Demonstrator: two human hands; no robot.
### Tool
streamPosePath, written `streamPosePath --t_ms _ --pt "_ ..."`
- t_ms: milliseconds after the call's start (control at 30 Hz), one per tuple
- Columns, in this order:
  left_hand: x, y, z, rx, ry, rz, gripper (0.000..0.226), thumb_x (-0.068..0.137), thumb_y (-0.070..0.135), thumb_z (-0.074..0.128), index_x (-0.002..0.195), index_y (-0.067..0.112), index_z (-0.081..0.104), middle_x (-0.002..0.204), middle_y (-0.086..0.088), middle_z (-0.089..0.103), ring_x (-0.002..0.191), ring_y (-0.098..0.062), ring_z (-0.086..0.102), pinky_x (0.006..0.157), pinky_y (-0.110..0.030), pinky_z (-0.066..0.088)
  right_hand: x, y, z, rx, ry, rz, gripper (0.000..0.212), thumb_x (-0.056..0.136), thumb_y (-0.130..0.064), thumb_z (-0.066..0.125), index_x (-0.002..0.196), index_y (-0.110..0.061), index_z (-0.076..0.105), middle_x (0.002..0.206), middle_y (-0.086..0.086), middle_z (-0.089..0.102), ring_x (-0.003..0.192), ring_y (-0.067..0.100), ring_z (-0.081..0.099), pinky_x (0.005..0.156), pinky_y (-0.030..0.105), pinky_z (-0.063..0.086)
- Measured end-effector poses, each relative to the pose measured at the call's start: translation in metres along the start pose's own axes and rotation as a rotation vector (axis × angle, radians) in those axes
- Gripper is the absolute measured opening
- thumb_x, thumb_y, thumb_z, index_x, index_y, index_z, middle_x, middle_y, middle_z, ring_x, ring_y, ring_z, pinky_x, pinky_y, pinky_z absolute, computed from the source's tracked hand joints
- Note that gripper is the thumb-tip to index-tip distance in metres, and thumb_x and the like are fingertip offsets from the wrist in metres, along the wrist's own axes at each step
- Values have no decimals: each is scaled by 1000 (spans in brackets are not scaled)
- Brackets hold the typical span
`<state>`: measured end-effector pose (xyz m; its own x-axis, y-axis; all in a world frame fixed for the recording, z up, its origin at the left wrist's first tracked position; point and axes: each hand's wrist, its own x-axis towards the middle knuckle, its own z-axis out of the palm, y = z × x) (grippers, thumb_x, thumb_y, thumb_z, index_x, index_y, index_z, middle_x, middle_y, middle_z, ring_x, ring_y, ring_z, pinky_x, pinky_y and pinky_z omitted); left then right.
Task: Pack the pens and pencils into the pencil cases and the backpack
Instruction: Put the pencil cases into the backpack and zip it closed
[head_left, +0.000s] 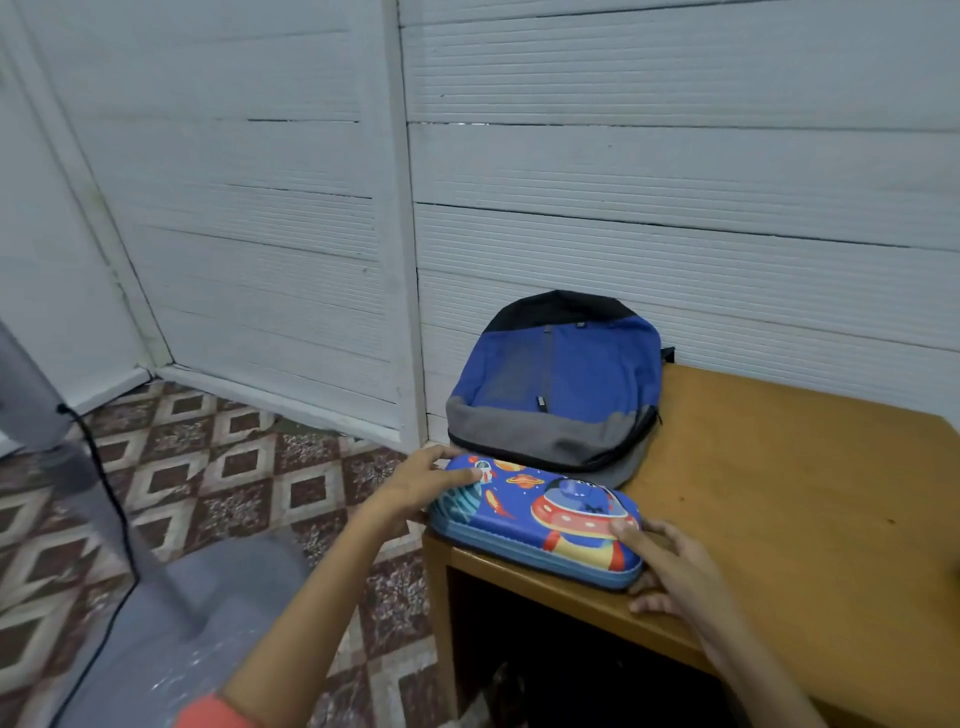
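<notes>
Blue pencil case (535, 519) at table (779, 493) corner edge; left hand (415, 488), right hand (670, 566) gripping ends.

Light: cool, even and diffuse indoor light; the source is out of frame, probably overhead.
Brightness: moderate. The white wall (675, 171) reads pale grey-blue.
Shadows: soft and short beneath the backpack (556, 384) and the pencil case (535, 519). The recess under the table (805, 493) is nearly black, its contents unreadable.
Glare: a faint pale sheen across the tabletop.
Focus: the centre is fairly sharp. The grey shape (171, 597) at lower left is smeared and blurred.
Distortion: wide-angle bowing of the wall lines and floor tiles (208, 467) toward the edges.
Texture: mild softness throughout.
</notes>
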<state>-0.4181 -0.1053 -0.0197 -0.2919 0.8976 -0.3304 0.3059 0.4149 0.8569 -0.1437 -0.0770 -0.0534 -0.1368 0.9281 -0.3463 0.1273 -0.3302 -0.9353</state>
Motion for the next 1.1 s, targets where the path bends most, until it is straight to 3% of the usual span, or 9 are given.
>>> streamPosePath --t_ms 100,267,367,433,500,633,833,933,1100 --pt "0 1 1 -6 4 7 38 82 38 72 112 27 52 104 1 58 90 -12 57 61 -28 47 0 2 -4 -17 16 -16 48 86 -29 70 124 -7 52 75 11 61 41 13 48 35 24 47" --pt "-3 1 10 -41 -63 45 36 79 34 76 106 19 58 107 -4 64 95 -17 65 77 -31 57 0 1 -29 -76 18 -45 34 87 -30 69 116 -15 62 71 6 62 48 12 47 37 23 45" --pt "-15 12 27 -27 -175 56 29 82 33 73 103 16 62 102 -2 70 89 -12 67 67 -22 56 -4 -5 -53 -63 21 -27 24 87 -29 68 107 -16 67 75 2 70 56 14 51 39 22 47" --pt "-18 20 45 -35 -222 51 41 77 39 77 106 13 65 103 -3 72 90 -13 69 66 -29 58 -9 -12 -75 -67 44 -29 20 88 -30 67 102 -15 68 71 -2 71 53 11 52 42 23 48" --pt "-24 27 60 -120 -249 16 46 74 37 79 107 9 65 100 -5 73 90 -15 70 59 -31 57 -12 -19 -93 -91 82 -31 21 88 -31 68 99 -13 68 70 -2 69 50 10 51 45 23 48" --pt "-28 44 97 -237 -383 -12 56 71 32 82 112 0 60 100 -11 74 92 -21 71 67 -36 59 -14 -31 -137 -134 137 -42 32 83 -41 71 98 -13 68 84 3 74 69 13 62 58 26 50" --pt "-35 71 155 -221 -531 15 61 70 25 84 117 -3 56 98 -13 74 81 -19 72 64 -32 59 -11 -50 -200 -199 201 -55 42 75 -42 78 95 -5 75 73 2 71 61 11 59 53 22 45" --pt "-40 79 183 -167 -651 29 73 57 34 92 114 0 61 100 -15 73 82 -21 70 74 -35 60 -4 -61 -222 -259 248 -36 45 73 -40 82 93 0 75 76 6 68 65 14 56 49 21 39" --pt "-48 89 226 -92 -762 40 72 55 45 90 108 2 67 93 -9 75 70 -14 67 68 -28 59 14 -77 -249 -358 288 -22 48 72 -33 81 100 5 70 82 8 66 76 19 59 66 28 42"
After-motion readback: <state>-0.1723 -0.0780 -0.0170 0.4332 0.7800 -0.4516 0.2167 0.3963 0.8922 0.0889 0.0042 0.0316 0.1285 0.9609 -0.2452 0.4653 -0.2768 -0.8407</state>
